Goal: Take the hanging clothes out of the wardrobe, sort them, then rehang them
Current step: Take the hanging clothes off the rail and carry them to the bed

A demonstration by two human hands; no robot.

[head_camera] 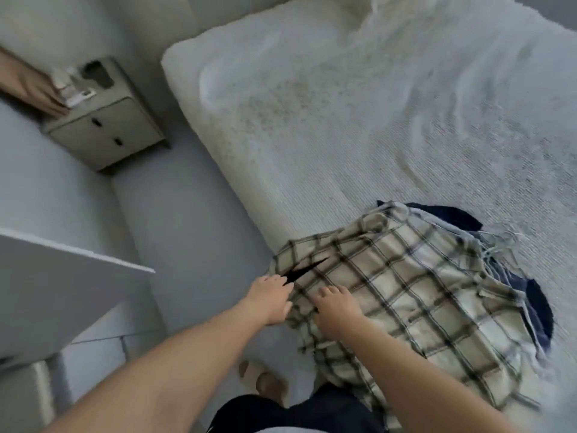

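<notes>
- Bedroom setting: a bed with a pale, ribbed cover fills most of the view; a grey floor strip runs along its left side, and a small grey nightstand stands near the head-end corner.
- Task items: a checked shirt in cream and dark lines lies spread on the near edge of the bed, partly hanging over that edge. Beneath it, darker blue garments show at its far and right borders, suggesting a pile laid out for sorting.
- A black hanger tip protrudes from the shirt's shoulder area, so the shirt is probably on its hanger.
- Left hand: fingers extended, resting at the shirt's left border just beside the hanger tip, gripping nothing visibly.
- Right hand: fingers lightly bent, pressing on the fabric; whether it pinches cloth cannot be told, owing to blur.
- Judgement: both hands appear to be laying down or smoothing the shirt on the pile, placing the task in its sorting stage, with rehanging not yet begun.
- A slippered foot stands on the floor beside the bed.
</notes>
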